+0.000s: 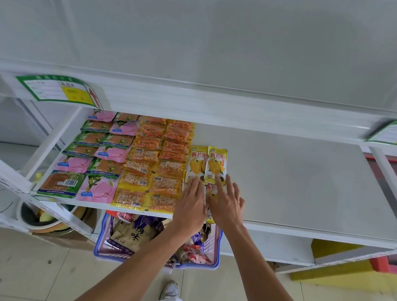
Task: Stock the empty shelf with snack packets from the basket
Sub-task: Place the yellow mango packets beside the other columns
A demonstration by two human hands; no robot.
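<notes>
Several yellow mango snack packets (206,162) lie flat on the white shelf (301,184), just right of rows of orange peanut packets (154,167) and pink and green packets (101,155). My left hand (191,203) lies flat on the lower mango packets with straight fingers. My right hand (227,202) rests beside it, fingers spread, its fingertips touching the right mango packet. Below the shelf, the purple basket (213,261) on the floor holds more snack packets; my forearms hide part of it.
The shelf's right half is bare white board. An upper shelf edge (198,107) with green price tags (59,89) hangs above. White uprights (394,191) stand at both sides. A bowl (39,218) sits low at left. My shoe (170,290) is on the tiled floor.
</notes>
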